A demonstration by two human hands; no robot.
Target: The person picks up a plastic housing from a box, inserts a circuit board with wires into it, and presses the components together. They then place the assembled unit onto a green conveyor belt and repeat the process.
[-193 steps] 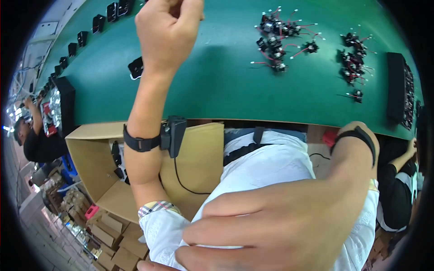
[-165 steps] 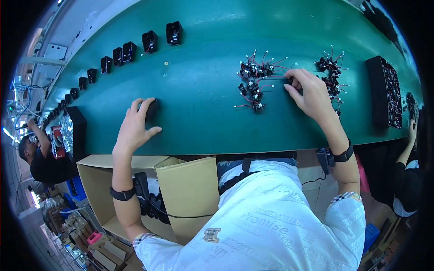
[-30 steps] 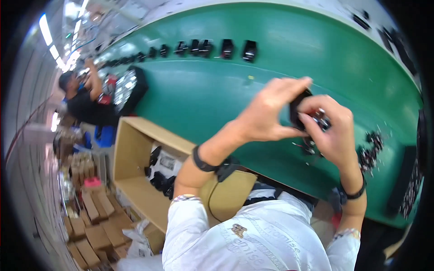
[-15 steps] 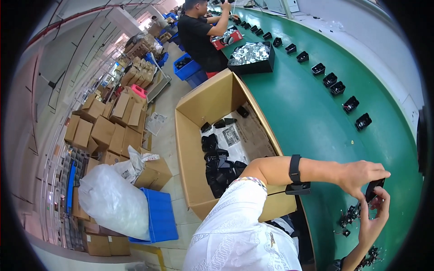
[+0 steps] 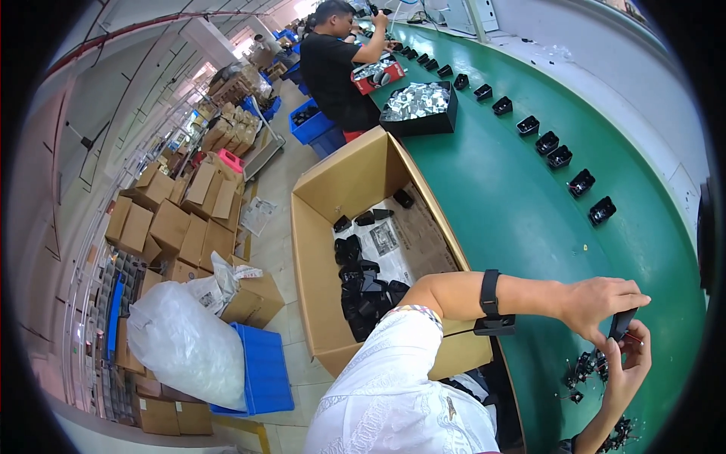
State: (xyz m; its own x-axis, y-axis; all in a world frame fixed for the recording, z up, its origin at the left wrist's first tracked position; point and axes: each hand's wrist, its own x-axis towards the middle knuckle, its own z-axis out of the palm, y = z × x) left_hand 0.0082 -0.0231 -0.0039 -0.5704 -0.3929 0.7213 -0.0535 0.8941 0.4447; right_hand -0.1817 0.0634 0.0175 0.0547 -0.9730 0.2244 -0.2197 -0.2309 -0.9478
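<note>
My left hand (image 5: 596, 301) grips a black housing (image 5: 622, 323); my right hand (image 5: 629, 365) meets its lower end, how firmly I can't tell from here. Wired parts (image 5: 583, 366) lie near that grip

The table top (image 5: 514, 197) was green and smooth, with a soft shine where light hit it. The black case (image 5: 622, 324) being held looked like hard plastic, and so did the row of black shells (image 5: 603, 212) — those were a bit shiny. The big box (image 5: 314, 257) was plain brown cardboard, dull and flat, and the white sheet (image 5: 382, 238) inside looked like paper. The silver pieces (image 5: 417, 100) were very shiny, like metal or foil. The shirt (image 5: 378, 386) was white cloth with a bumpy pattern. The puffy bag (image 5: 185, 340) was thin, cloudy plastic — all wrinkly — and the blue crate (image 5: 268, 371) looked like smooth, hard plastic.
</note>
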